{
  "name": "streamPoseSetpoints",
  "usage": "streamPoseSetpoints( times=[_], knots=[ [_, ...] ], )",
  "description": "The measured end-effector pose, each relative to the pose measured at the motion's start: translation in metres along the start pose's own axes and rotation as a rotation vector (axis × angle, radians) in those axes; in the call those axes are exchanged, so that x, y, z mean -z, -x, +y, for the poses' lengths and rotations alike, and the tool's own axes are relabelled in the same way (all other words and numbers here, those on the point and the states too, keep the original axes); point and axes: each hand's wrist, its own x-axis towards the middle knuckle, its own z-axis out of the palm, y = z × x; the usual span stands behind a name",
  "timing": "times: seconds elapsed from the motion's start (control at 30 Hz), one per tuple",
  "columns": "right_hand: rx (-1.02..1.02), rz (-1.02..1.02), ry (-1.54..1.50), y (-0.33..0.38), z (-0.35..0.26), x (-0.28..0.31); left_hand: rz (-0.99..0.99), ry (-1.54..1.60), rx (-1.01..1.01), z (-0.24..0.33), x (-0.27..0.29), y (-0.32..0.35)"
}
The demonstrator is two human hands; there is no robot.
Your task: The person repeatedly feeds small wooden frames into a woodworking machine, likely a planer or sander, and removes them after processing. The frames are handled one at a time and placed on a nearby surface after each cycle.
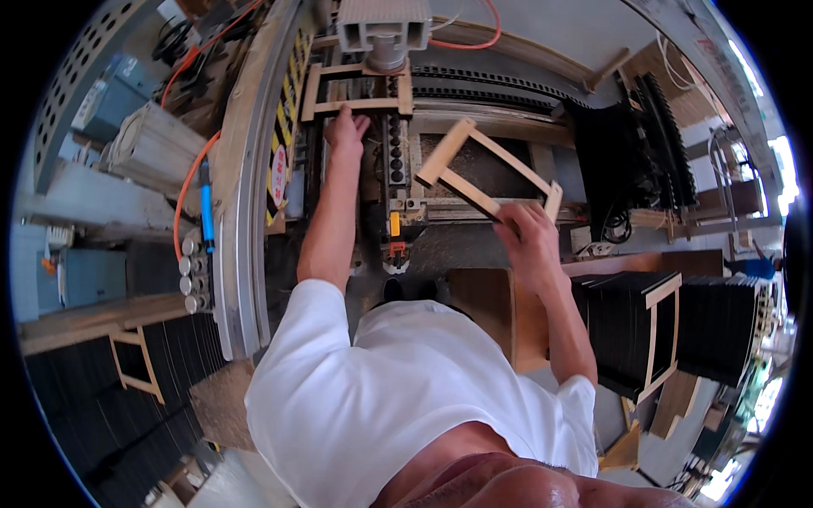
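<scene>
Right of the first wooden frame [366,105], whose near rail the left hand [343,134] adjoins, grip unclear, a second frame [510,159] slants lengthwise away, grasped in the right hand's [529,239] grip.

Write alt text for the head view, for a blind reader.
A white-shirted person holds a tilted wooden frame in the right hand, the left hand at the near edge of a second frame on a machine. Dark stacks stand on both sides.
</scene>
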Motion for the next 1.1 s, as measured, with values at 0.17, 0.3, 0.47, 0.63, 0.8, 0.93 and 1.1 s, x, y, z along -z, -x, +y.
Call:
streamPoseSetpoints(
  times=[0.17,0.3,0.47,0.63,0.8,0.93,1.1],
  knots=[
    [0.336,-0.065,-0.05,-0.077,0.024,-0.077,-0.116,-0.047,0.028,-0.013,0.061,0.108],
    [0.504,-0.15,-0.08,-0.123,0.017,-0.14,-0.318,0.107,0.083,-0.015,0.098,0.151],
    [0.609,-0.211,0.024,-0.136,0.014,-0.178,-0.497,0.207,0.021,-0.013,0.096,0.164],
    [0.502,-0.288,0.004,-0.137,0.003,-0.193,-0.352,0.284,-0.029,-0.023,0.094,0.159],
    [0.465,-0.243,0.054,-0.156,0.0,-0.195,-0.174,0.251,-0.009,-0.026,0.11,0.197],
    [0.506,-0.203,0.043,-0.188,0.008,-0.228,-0.232,0.227,-0.002,-0.028,0.159,0.263],
    [0.496,-0.284,0.175,-0.223,0.008,-0.25,-0.23,0.162,0.023,-0.007,0.218,0.34]
  ],
)
